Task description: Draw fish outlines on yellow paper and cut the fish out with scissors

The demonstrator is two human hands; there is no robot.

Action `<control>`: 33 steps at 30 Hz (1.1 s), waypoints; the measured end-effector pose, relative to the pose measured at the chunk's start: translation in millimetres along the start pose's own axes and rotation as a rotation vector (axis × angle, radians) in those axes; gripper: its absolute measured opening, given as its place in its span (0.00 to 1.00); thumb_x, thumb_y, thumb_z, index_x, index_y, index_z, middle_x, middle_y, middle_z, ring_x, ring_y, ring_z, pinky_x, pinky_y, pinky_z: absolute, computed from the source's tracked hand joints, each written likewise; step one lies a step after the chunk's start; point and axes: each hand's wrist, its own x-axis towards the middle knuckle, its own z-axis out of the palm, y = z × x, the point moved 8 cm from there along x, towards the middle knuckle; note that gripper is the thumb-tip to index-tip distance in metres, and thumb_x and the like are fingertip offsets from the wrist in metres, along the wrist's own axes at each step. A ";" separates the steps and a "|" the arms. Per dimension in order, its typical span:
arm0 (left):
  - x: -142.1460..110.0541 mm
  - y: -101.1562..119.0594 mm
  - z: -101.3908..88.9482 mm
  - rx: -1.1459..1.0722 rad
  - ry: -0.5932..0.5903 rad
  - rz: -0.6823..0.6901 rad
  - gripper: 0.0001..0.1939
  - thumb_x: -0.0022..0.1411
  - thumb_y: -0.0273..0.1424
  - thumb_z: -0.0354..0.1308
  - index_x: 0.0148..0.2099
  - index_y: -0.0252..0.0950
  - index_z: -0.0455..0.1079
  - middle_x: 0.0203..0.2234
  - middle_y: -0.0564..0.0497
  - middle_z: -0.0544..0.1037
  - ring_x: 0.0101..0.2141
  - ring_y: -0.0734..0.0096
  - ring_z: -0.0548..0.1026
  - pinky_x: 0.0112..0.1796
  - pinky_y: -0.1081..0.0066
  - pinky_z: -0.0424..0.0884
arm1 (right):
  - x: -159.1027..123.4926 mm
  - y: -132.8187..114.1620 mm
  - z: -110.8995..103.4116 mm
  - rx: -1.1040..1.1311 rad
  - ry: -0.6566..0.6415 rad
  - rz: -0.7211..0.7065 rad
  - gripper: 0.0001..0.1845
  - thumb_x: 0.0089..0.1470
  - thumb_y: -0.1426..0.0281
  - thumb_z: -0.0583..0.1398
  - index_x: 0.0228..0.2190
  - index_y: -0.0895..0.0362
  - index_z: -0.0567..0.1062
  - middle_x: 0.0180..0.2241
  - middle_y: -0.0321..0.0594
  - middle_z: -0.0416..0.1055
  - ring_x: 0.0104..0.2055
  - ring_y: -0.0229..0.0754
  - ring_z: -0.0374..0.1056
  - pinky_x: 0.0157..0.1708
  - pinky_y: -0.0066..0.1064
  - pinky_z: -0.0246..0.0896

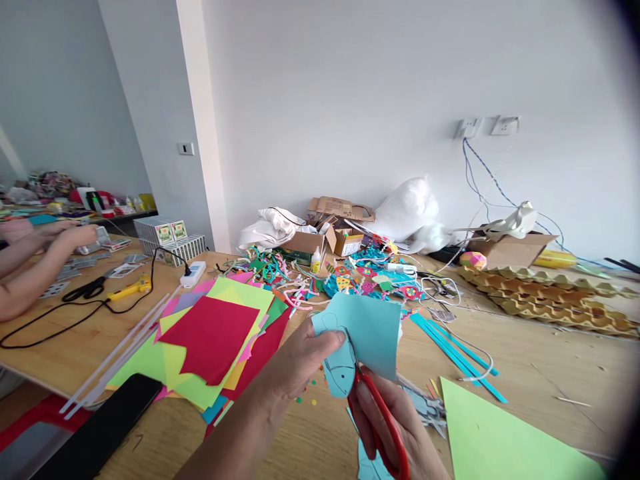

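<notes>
My left hand (295, 363) pinches a light blue paper sheet (373, 330) that has a pencil-drawn fish shape at its lower left. My right hand (400, 433) grips red-handled scissors (373, 400), whose blades sit in the blue paper near the drawn outline. Both hands hover just above the wooden table (540, 373), near its front edge. Blue offcuts (370, 467) lie under my right hand.
A pile of colored paper sheets (210, 337) lies left of my hands, with a black phone (100, 427) in front of it. A green sheet (500, 440) lies at right. Egg trays (550, 293), boxes, glue bottle (315, 260) and paper scraps fill the back. Another person's arms (35, 260) work at far left.
</notes>
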 end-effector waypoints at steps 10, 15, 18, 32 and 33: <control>-0.6 -1.3 -2.6 -0.021 -0.026 0.019 0.07 0.57 0.31 0.54 0.31 0.32 0.69 0.22 0.52 0.70 0.24 0.75 0.66 0.28 0.74 0.66 | 1.7 2.8 0.7 -0.012 -0.005 -0.004 0.27 0.52 0.45 0.51 0.18 0.53 0.59 0.10 0.27 0.53 0.13 0.31 0.47 0.12 0.23 0.45; -1.2 2.0 -0.7 -0.017 -0.044 0.023 0.07 0.56 0.31 0.54 0.31 0.31 0.69 0.22 0.52 0.69 0.24 0.75 0.66 0.29 0.73 0.67 | 2.7 -2.4 2.0 -0.028 -0.026 -0.028 0.27 0.52 0.44 0.49 0.20 0.54 0.62 0.11 0.28 0.54 0.14 0.33 0.50 0.14 0.24 0.46; -1.2 1.8 1.0 -0.031 -0.052 0.015 0.07 0.55 0.31 0.54 0.32 0.32 0.68 0.22 0.53 0.69 0.23 0.75 0.66 0.27 0.74 0.67 | 2.8 -4.9 3.0 -0.036 -0.043 -0.044 0.27 0.53 0.44 0.49 0.20 0.54 0.62 0.12 0.29 0.55 0.15 0.33 0.51 0.15 0.25 0.47; 0.6 -6.4 -5.6 -0.057 -0.016 -0.036 0.09 0.54 0.32 0.57 0.36 0.32 0.72 0.24 0.52 0.72 0.24 0.75 0.68 0.29 0.75 0.67 | 3.2 6.9 0.4 0.003 -0.011 -0.018 0.26 0.53 0.46 0.50 0.20 0.54 0.61 0.11 0.28 0.54 0.14 0.32 0.49 0.13 0.23 0.46; 0.6 -6.3 -6.7 -0.052 -0.010 -0.029 0.09 0.54 0.32 0.57 0.35 0.32 0.72 0.24 0.52 0.72 0.25 0.75 0.68 0.30 0.75 0.67 | 2.9 7.2 0.4 0.003 -0.011 -0.019 0.26 0.53 0.46 0.50 0.20 0.54 0.61 0.11 0.28 0.54 0.14 0.32 0.49 0.13 0.23 0.46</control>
